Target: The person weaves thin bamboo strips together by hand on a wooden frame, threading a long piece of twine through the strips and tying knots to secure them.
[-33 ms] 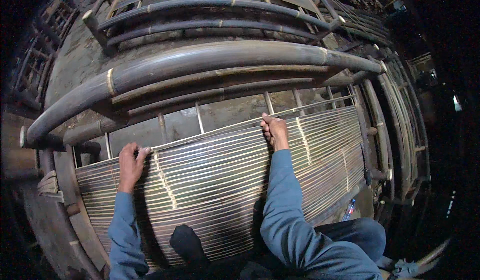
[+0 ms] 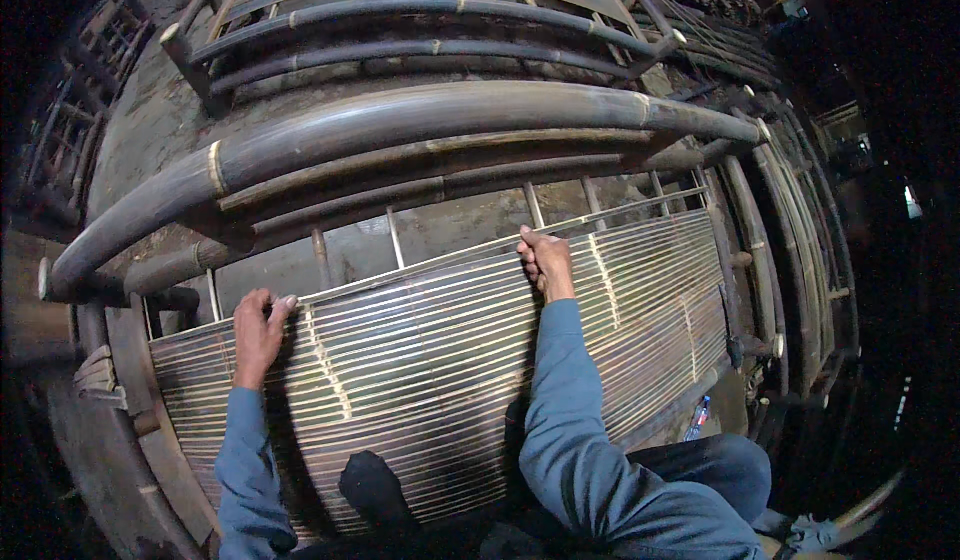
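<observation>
Below me lies a slatted bamboo panel (image 2: 420,360), its thin strips running side to side within a bamboo frame. At its far edge a long, thin bamboo strip (image 2: 400,276) stretches between my two hands. My left hand (image 2: 260,335) is closed on that strip near the left end, thumb toward the right. My right hand (image 2: 546,260) grips it farther along, fingers curled in. On the right, beyond my right hand, the strip (image 2: 640,206) stands apart from the slats, leaving a narrow gap.
A thick bamboo rail (image 2: 430,120) crosses beyond the panel. Another slatted bamboo piece (image 2: 430,10) stands farther back. Long bamboo poles (image 2: 790,250) line the right side. A clear plastic bottle (image 2: 698,418) lies by the near right edge. A dark-covered foot (image 2: 375,485) rests on the slats.
</observation>
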Tool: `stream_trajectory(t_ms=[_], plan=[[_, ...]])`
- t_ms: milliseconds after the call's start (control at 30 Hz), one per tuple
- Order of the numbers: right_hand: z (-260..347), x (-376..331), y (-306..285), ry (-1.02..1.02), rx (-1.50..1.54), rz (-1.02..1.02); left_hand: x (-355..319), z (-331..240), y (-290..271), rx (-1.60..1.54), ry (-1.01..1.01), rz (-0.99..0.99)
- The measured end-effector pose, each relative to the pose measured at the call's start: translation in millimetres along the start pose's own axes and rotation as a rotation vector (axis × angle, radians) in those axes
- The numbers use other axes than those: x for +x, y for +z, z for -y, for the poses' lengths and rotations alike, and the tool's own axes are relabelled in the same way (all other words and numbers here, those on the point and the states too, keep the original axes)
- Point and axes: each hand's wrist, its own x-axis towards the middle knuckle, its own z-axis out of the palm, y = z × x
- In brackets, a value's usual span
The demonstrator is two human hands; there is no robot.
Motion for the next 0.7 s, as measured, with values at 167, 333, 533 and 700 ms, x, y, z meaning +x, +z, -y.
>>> stream_trajectory(t_ms=[167,333,533,700], plan=[[5.3,-17.5,10.0,0.002,0.047,-0.009,0.6,-17.1,-24.2,0.0,-0.069,-0.004],[0.6,-19.8,6.0,0.024,0.17,-0.027,-2.5,-14.5,-23.0,-0.047,-0.073,-0.01],[-8.0,-29.3,11.6,-0.043,0.366,-0.1,2.3,-13.0,-18.1,-0.089,-0.049,-0.037],[-10.7,-30.3,9.8,-0.11,0.385,-0.033,3.0,-0.7,-11.2,-0.083,-0.054,0.007]])
